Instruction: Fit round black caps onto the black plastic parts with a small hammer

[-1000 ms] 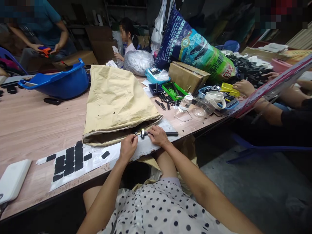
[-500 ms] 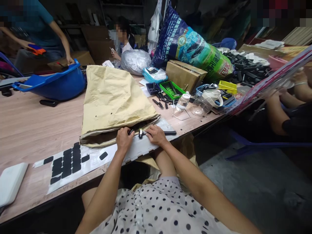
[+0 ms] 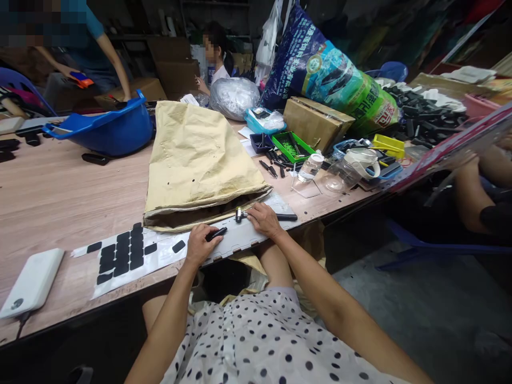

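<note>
My left hand (image 3: pixel 201 245) is closed around a small black part, perhaps plastic (image 3: pixel 217 233), just in front of the sack's opening. My right hand (image 3: pixel 264 220) has its fingers wrapped on a small hammer (image 3: pixel 286 217), close behind the metal head, which lies toward the left. Under both hands runs a light grey board (image 3: pixel 240 236) along the table's front edge. A tan sack (image 3: pixel 200 160) lies flat behind them, its dark open mouth facing me. To the left, black rounded stickers (image 3: pixel 130 250) sit on white backing sheet.
A white power bank (image 3: pixel 34 282) with a cable lies at front left. Beyond it stands a blue basin (image 3: pixel 112 128), where a co-worker (image 3: pixel 108 58) reaches in. Right of the sack are a green tray (image 3: pixel 294 146), a bottle (image 3: pixel 311 168), a clear jug (image 3: pixel 348 168) and a cardboard box (image 3: pixel 316 122).
My left hand has drawn back from the sack's mouth toward me with the black part, which now shows more. My right hand stays on the hammer. The view has turned slightly left.
</note>
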A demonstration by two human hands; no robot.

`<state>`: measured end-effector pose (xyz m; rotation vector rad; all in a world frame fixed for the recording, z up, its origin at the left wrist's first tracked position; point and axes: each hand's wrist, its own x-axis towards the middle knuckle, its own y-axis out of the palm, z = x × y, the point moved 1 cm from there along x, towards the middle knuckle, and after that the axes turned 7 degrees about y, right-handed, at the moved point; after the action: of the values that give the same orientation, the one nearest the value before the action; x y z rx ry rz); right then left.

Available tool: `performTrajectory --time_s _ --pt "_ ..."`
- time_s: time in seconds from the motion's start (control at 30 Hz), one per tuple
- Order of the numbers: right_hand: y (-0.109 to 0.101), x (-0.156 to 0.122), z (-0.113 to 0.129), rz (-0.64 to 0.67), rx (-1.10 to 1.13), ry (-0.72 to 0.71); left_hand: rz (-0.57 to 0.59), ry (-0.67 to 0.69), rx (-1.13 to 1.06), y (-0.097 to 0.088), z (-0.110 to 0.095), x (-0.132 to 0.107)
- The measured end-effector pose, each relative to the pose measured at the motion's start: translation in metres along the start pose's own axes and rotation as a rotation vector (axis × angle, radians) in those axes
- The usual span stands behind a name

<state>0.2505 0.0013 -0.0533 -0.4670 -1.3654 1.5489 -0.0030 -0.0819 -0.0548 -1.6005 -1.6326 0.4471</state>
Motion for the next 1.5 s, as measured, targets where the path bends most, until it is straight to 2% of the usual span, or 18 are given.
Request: performTrajectory --time_s 0.13,0.37,0.47,0.57,0.67,0.83,1.0,1.17,1.4,1.5 --pt "-0.003 -0.005 0.009 -0.014 0.042 -0.03 0.006 -0.034 -0.024 -0.001 -0.003 0.001" --pt "-0.006 -0.018 0.062 -0.035 0.244 -0.097 -0.016 -0.041 -0.047 0.0 -0.003 0.001" --pt "-0.005 -0.02 0.077 -0.029 0.238 -0.137 -0.015 -0.054 -0.075 0.0 -0.004 0.002" --pt "-0.004 -0.021 0.082 0.028 0.165 -0.142 -0.012 -0.056 -0.079 0.001 -0.004 0.003" --pt "-0.005 -0.021 0.081 0.052 0.131 -0.101 -0.022 -0.059 -0.08 0.002 -0.004 0.004" --pt "-0.013 -0.02 0.074 -0.016 0.164 -0.032 -0.025 -0.071 -0.092 0.003 -0.003 0.004" --pt "-0.011 -0.024 0.069 0.026 0.16 -0.021 -0.025 -0.081 -0.084 0.004 -0.002 0.003" --pt "-0.011 -0.019 0.055 -0.033 0.165 0.013 -0.032 -0.067 -0.07 0.004 -0.002 0.003" --pt "-0.011 0.001 0.014 0.052 0.05 -0.141 -0.016 -0.049 -0.029 0.003 -0.004 0.003" --pt "-0.007 0.003 0.004 0.051 0.06 -0.172 -0.006 -0.053 -0.02 0.003 -0.004 0.002"
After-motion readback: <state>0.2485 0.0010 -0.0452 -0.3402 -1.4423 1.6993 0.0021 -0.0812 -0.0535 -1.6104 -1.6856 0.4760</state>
